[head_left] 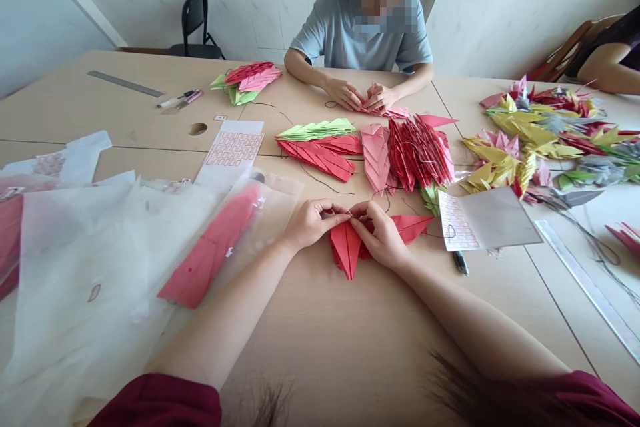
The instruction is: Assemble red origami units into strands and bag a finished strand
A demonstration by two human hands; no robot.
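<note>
My left hand [311,223] and my right hand [381,235] meet at the top of a red folded-paper piece [346,250]. Both are closed, thumb and forefinger pinching its upper tip, and my fingers cover what lies right at the pinch. One pointed flap hangs down toward me. Another red pointed paper [413,227] sticks out to the right from behind my right hand. Just beyond my hands lie a dense stack of dark red folded papers [417,153], a pink folded strip [375,153] and a red strip [325,159] beside a light green one [320,128], with dark threads trailing.
Clear plastic bags [100,260], one with red paper [215,247] inside, cover the left side. Sticker sheets [233,143], a pen [461,263], a long ruler [590,287] and yellow-pink paper flowers [505,163] lie around. Across the table a person [360,33] handles pink paper.
</note>
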